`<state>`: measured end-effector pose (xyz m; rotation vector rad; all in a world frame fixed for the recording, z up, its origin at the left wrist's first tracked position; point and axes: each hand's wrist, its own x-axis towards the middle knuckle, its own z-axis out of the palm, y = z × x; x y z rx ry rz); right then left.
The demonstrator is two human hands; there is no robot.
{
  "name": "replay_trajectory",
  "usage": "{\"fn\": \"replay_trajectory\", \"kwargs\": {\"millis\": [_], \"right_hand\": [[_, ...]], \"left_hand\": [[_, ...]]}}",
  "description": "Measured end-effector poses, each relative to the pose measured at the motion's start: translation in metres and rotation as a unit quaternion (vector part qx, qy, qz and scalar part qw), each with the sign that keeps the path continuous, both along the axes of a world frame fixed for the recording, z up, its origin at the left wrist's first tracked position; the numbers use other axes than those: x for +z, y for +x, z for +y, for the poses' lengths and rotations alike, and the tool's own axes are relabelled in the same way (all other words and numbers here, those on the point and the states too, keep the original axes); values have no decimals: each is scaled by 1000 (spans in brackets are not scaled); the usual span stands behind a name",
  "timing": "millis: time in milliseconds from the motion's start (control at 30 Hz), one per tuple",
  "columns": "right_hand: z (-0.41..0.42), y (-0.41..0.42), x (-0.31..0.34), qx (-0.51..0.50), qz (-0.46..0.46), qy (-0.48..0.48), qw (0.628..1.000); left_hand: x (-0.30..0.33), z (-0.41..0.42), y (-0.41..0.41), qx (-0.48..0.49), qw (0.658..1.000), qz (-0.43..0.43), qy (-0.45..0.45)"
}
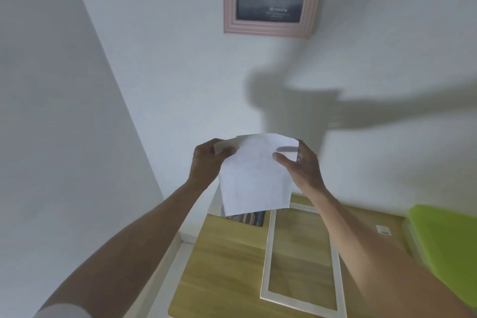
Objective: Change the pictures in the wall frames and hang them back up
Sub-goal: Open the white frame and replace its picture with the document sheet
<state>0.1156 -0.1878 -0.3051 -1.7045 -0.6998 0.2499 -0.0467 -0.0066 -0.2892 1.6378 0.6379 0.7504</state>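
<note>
A white sheet of paper (254, 178), its blank back toward me, is held up in front of the wall. My left hand (207, 162) pinches its upper left corner and my right hand (300, 165) grips its upper right edge with the thumb across the front. Below the sheet a white picture frame (268, 261) lies flat and empty on a wooden table (219, 261). A dark printed picture (247, 218) lies at the table's far edge, partly hidden by the sheet. A pink frame (269, 26) with a dark car picture hangs on the wall above.
A bright green object (446, 240) sits at the right of the table. A small white tag (383, 230) lies near it. A white wall corner runs down the left side.
</note>
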Motion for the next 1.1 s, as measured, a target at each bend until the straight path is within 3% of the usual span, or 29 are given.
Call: {"fn": "replay_trajectory", "kwargs": {"millis": [167, 300, 400, 633, 833, 1100], "right_hand": [[-24, 10, -6, -39, 72, 23, 996], [-45, 20, -12, -84, 135, 72, 985], [-62, 23, -21, -108, 156, 60, 980], [-115, 15, -83, -115, 224, -56, 966], [-149, 10, -139, -151, 181, -161, 958], [-173, 7, -185, -161, 147, -284, 934]], "left_hand": [[7, -5, 15, -37, 997, -33, -66], [-17, -10, 22, -90, 991, 53, -79], [-38, -20, 27, -97, 989, 69, -92], [-85, -46, 39, -100, 975, 106, -168], [-137, -77, 52, -118, 960, 208, -143], [-191, -104, 63, -128, 932, 339, -33]]}}
